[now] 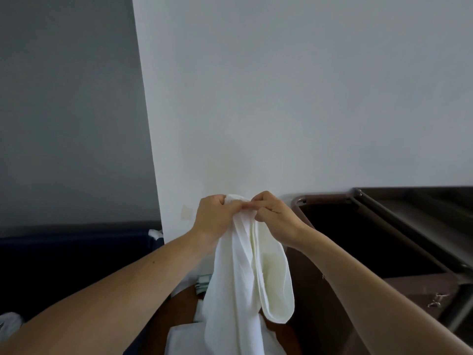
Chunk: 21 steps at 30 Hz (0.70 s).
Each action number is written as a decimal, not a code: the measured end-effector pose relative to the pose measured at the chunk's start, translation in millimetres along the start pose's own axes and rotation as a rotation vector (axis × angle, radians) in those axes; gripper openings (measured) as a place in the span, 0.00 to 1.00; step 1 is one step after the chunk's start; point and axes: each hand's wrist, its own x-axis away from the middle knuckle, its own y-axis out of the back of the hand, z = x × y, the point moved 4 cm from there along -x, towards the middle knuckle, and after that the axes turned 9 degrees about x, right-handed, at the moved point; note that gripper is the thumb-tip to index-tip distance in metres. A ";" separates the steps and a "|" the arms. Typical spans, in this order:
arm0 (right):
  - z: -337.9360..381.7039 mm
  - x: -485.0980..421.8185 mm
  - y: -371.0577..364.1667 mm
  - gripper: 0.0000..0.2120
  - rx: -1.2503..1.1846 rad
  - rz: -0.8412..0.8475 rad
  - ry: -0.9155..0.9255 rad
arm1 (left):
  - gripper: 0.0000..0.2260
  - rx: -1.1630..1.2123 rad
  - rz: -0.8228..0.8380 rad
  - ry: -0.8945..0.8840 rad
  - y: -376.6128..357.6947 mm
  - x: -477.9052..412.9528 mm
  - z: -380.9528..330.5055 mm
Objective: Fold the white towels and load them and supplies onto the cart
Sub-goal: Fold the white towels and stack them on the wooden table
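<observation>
A white towel [245,283] hangs in loose folds in front of me, held up by its top edge. My left hand [215,216] grips the bunched top of the towel with curled fingers. Right beside it, my right hand [273,216] pinches the same top edge, and the two hands touch. The towel's lower part drops out of the frame's bottom. The brown cart [384,252] stands at the right, with its dark bin open at the top.
A white wall [281,98] fills the view ahead. Another white cloth [181,339] lies on a brown surface below the towel, beside pale green folded items [203,280]. A dark blue container [71,252] stands at the left.
</observation>
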 end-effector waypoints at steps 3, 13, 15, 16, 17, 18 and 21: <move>-5.7 3.8 -1.1 0.21 0.175 -0.076 0.059 | 0.08 -0.011 -0.092 0.029 -1.6 -5.2 1.6; -93.4 50.4 -34.6 0.32 0.700 -0.176 0.053 | 0.08 -0.023 -0.279 -0.109 17.4 -47.2 -39.6; -114.0 49.5 -44.3 0.33 0.770 -0.058 0.000 | 0.11 -0.017 -0.309 -0.137 21.1 -54.2 -47.6; -123.3 48.9 -48.1 0.32 0.789 -0.005 -0.032 | 0.11 -0.013 -0.320 -0.143 23.9 -57.4 -50.8; -130.6 48.6 -51.6 0.31 0.805 0.045 -0.064 | 0.09 -0.012 -0.322 -0.149 26.4 -60.5 -53.6; -135.1 48.6 -54.0 0.29 0.828 0.092 -0.091 | 0.07 -0.017 -0.315 -0.157 29.3 -62.8 -55.8; -133.7 45.3 -42.8 0.23 0.900 0.087 -0.061 | 0.04 -0.053 -0.276 -0.197 43.5 -69.0 -58.0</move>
